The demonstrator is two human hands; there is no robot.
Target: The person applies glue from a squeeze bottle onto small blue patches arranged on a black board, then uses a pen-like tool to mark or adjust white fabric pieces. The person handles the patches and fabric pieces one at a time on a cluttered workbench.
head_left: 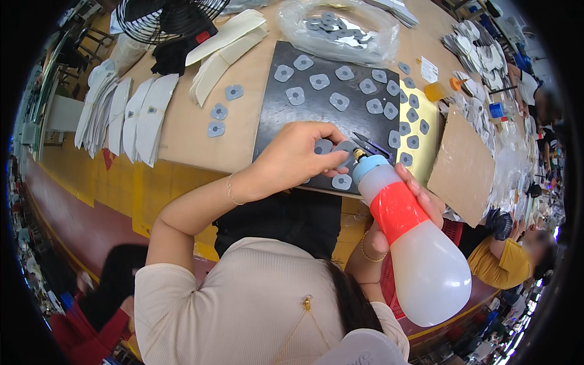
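**Right now: a grey patch held to a squeeze bottle's nozzle over the black board**

Starting at the left, I see white cut pieces (131, 115) fanned along the counter (182, 131) edge, some with a small grey patch stuck on. Behind them stands a black fan (170, 21), with more cream-coloured pieces (222, 52) stacked beside it. Three loose grey patches (218, 111) lie on the bare counter between those stacks and the black board (292, 121).

My left hand (298, 155) is curled over the near edge of the board, fingers pinching one grey patch (345, 148), a small rounded piece of flat grey material. It sits right at the brass tip of the squeeze bottle (413, 243), which my right hand (420, 194) grips around the neck. The bottle is translucent white and bulbous, with a red band and a pale blue cap, tilted so its nozzle points up and away toward the patch. Its body covers part of the counter edge below the board.

Across the board, many more grey patches (340, 100) are spread in loose rows, each with a lighter centre. A clear plastic bag (337, 30) of the same patches lies behind. Just right of the board I see a yellow sheet (426, 152), a small orange-capped bottle (441, 90) and a brown cardboard piece (465, 167). Farther right, heaps of white pieces (483, 52) crowd the counter, and another person in a yellow top (502, 264) sits low at the right.
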